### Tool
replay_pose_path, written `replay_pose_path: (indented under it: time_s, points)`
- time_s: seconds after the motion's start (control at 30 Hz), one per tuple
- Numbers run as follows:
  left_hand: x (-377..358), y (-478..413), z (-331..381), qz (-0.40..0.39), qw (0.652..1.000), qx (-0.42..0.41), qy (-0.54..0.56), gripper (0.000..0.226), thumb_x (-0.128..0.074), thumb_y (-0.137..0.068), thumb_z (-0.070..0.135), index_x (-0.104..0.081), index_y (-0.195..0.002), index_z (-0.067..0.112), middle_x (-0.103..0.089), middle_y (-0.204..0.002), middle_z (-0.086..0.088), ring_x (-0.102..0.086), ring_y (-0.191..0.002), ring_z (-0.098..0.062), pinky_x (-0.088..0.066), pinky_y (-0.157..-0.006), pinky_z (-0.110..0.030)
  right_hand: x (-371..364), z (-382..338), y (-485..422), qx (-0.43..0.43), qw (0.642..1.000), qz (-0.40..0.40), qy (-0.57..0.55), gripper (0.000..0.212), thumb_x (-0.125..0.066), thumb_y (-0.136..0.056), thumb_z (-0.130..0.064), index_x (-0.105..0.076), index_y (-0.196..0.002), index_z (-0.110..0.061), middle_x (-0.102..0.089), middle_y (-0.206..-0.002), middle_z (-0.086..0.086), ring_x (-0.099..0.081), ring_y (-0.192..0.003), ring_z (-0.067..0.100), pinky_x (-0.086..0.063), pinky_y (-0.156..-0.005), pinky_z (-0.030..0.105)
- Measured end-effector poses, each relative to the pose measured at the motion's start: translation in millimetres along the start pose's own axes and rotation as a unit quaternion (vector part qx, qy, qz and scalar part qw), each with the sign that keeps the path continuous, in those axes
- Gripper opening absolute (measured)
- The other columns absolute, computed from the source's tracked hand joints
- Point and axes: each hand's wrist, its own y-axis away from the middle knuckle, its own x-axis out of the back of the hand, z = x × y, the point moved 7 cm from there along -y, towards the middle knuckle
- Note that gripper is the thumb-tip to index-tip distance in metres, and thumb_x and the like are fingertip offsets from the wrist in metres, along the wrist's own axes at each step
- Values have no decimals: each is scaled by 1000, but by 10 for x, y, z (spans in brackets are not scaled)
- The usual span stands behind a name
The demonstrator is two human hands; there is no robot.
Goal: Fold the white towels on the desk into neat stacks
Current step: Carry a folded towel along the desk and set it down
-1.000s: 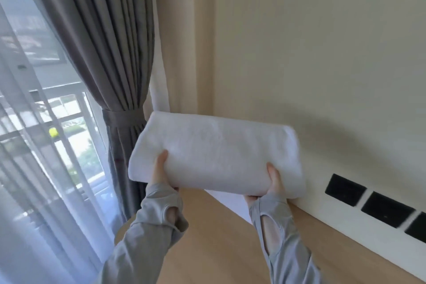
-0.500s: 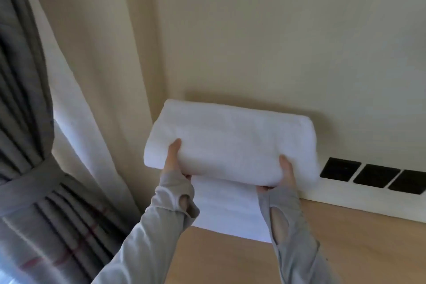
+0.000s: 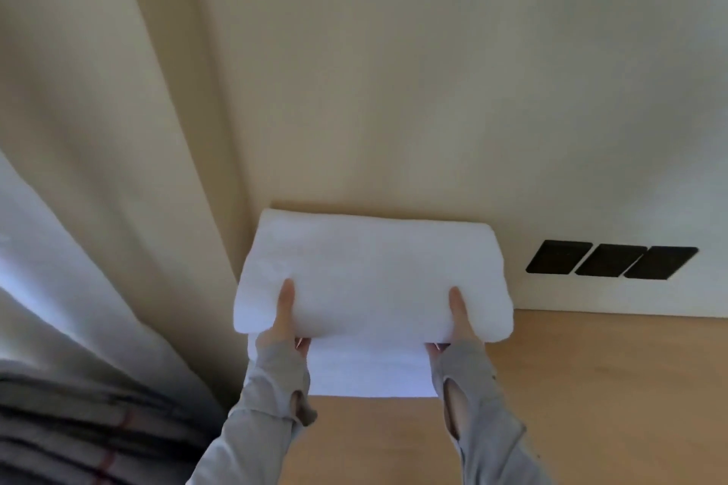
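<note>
A folded white towel [image 3: 370, 272] is held at the back left corner of the wooden desk [image 3: 583, 386], close to the wall. My left hand [image 3: 281, 321] grips its near left edge, thumb on top and fingers underneath. My right hand [image 3: 459, 321] grips the near right edge the same way. Under it lies another folded white towel [image 3: 368, 372] on the desk, its near edge showing between my wrists. Whether the held towel rests on the lower one I cannot tell.
A cream wall [image 3: 433, 91] rises right behind the towels. Three black socket plates [image 3: 610, 262] sit low on the wall to the right. A pale curtain [image 3: 98, 169] and a grey curtain [image 3: 78, 425] hang at the left of the desk.
Both hands have carried the folded towel down and toward the wall, over the towel lying on the desk. The view has swung away from the window.
</note>
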Motion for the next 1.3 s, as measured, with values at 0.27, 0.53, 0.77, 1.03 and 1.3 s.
replay_pose_path:
  time_s: [0.27,0.53,0.77,1.03,1.3]
  points:
    - [206,15,828,7,899,-207,-386,45,-60,-80,53,-54,-104,15,-60,-103,-7,-56,-89,-25,-42,-79,-37,330,-709,39,258,926,25,275,63,-80,-69,-36,-48,-119,-17,-55,-120,10,-55,-110,31,-48,-91,44]
    - [111,-183,696,12,881,-209,-425,43,-58,-85,49,-54,-101,10,-58,-104,-14,-54,-91,-34,-45,-83,-40,199,-780,-80,308,891,-32,331,34,-62,-87,-30,-40,-110,-19,-57,-105,11,-58,-91,30,-51,-76,38]
    - [-51,270,857,103,771,-378,-501,47,-53,-90,34,-47,-120,-3,-48,-122,-25,-47,-108,-44,-42,-90,-52,27,-1021,226,430,730,104,521,56,-61,-87,-23,-40,-136,-6,-42,-136,21,-41,-123,38,-35,-100,43]
    - [-1371,609,82,-104,420,-460,-775,54,-13,-99,43,-2,-149,28,5,-159,3,5,-146,-16,6,-117,-41,-1173,-301,451,496,409,-103,759,51,-16,-101,-35,-5,-150,-24,5,-158,-9,9,-145,10,8,-116,43]
    - [-754,-68,589,-109,441,-448,-770,57,-6,-94,51,21,-140,34,23,-151,17,17,-141,-3,6,-117,-31,-652,-787,-48,517,412,-69,747,58,-21,-100,-37,-2,-149,-12,3,-158,0,5,-146,12,15,-113,23]
